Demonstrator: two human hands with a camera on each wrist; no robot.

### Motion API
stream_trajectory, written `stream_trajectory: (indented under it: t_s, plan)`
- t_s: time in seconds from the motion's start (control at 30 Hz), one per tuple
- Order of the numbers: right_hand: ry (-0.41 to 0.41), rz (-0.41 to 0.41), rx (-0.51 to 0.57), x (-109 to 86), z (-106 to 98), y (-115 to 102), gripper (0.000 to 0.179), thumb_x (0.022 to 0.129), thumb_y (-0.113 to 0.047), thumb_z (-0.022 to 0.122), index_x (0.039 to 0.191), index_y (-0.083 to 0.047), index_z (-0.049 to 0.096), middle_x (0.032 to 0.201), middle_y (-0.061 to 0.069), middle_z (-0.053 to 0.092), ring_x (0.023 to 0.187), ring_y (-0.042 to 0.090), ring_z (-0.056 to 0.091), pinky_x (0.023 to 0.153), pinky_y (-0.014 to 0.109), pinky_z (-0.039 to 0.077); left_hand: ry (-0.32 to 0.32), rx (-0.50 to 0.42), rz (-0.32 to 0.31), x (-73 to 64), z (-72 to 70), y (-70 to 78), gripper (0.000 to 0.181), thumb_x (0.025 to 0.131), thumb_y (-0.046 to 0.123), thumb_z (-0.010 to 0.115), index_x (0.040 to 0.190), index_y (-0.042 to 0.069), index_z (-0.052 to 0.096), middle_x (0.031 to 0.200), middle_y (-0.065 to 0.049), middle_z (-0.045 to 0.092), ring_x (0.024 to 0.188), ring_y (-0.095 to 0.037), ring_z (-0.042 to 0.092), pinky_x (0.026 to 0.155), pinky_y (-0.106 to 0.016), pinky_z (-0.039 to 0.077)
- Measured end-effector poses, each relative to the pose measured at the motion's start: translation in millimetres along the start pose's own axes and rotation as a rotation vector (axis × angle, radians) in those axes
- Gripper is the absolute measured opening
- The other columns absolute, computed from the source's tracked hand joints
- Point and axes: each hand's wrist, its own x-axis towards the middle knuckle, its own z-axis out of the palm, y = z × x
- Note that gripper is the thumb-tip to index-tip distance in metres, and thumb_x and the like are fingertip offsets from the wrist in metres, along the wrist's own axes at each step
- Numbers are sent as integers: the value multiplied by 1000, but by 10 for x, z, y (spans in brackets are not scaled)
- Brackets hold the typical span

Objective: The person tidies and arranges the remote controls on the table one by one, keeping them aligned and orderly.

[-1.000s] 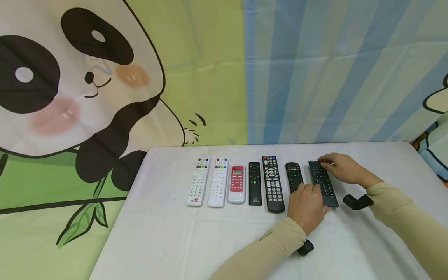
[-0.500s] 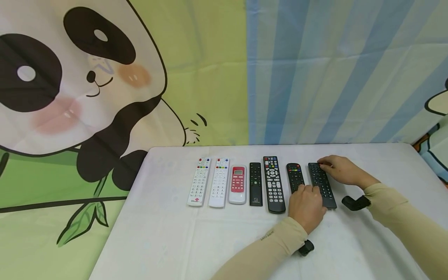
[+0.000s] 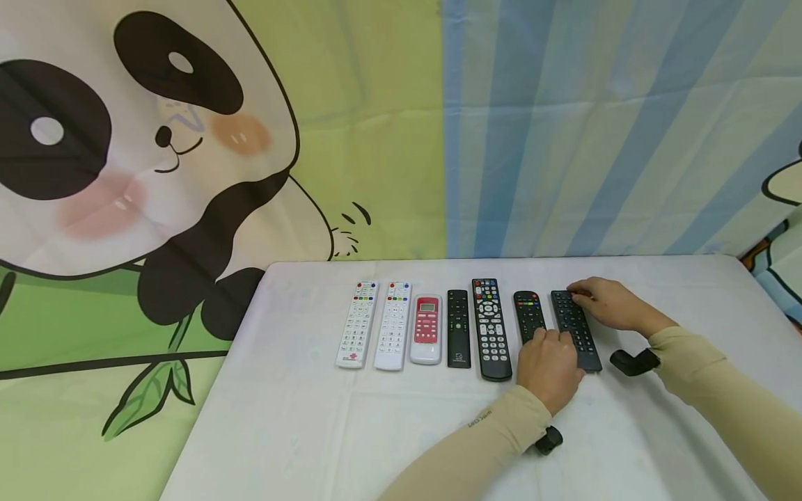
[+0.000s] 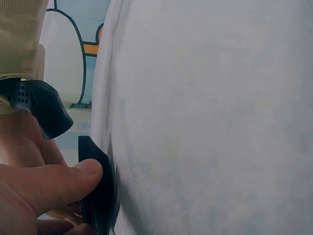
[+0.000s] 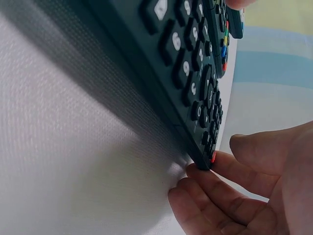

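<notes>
At the right end of a row of remotes lies a black remote control (image 3: 578, 334) with many small buttons. My left hand (image 3: 548, 369) holds its near end, thumb (image 4: 88, 169) against the end face and fingers curled at its left side. This hand covers the lower half of the neighbouring black remote (image 3: 529, 316) with coloured buttons. My right hand (image 3: 610, 303) touches the far end of the rightmost remote. In the right wrist view its fingertips (image 5: 198, 174) rest at that end beside a red button, the thumb standing off above.
Leftward in the row are a long black remote (image 3: 491, 334), a slim black one (image 3: 459, 330), a white remote with a red panel (image 3: 426, 330) and two white remotes (image 3: 392, 327). They lie on a white-covered table (image 3: 301, 417) before a printed panda curtain (image 3: 363, 139).
The near end of the rightmost remote has shifted slightly left over the first half second, both hands moving a little with it. Since then hardly anything has moved.
</notes>
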Motion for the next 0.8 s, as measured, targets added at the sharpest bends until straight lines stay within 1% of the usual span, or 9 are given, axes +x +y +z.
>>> stream_trajectory:
  t_s: [0.13, 0.3, 0.43, 0.63, 0.8]
  plan:
    - [5, -6, -12, 9, 19, 20, 33, 102, -7, 52, 123, 17, 60, 114, 31, 65, 107, 47, 62, 88, 59, 50, 10, 3, -1, -1, 13, 5, 50, 75, 54, 84, 107, 16, 75, 94, 6, 70, 82, -8, 58, 66, -19, 51]
    - [12, -12, -10, 6, 26, 29, 33, 101, -7, 52, 123, 17, 60, 112, 30, 65, 105, 46, 62, 87, 59, 50, 11, -1, -2, -1, 19, 6, 51, 76, 55, 84, 108, 17, 75, 94, 6, 70, 82, -8, 58, 67, -19, 51]
    - [7, -2, 1, 13, 23, 29, 34, 101, -7, 51, 124, 17, 59, 113, 31, 65, 105, 46, 62, 87, 59, 50, 8, -2, 3, 5, 17, -6, 52, 76, 55, 84, 108, 16, 75, 94, 6, 70, 82, -8, 58, 67, -19, 51]
    - [-12, 11, 19, 17, 22, 39, 36, 101, -8, 50, 126, 17, 58, 116, 32, 64, 107, 48, 61, 88, 60, 49, -7, 14, 6, 15, 12, -32, 53, 77, 59, 81, 108, 17, 75, 97, 6, 71, 87, -8, 60, 71, -19, 52]
    - [-13, 12, 33, -6, 21, 51, 38, 102, -10, 51, 129, 16, 56, 121, 34, 60, 108, 49, 60, 87, 60, 50, -26, 8, 9, 14, -19, -52, 59, 78, 63, 77, 115, 17, 73, 102, 6, 70, 90, -8, 60, 73, -19, 52]
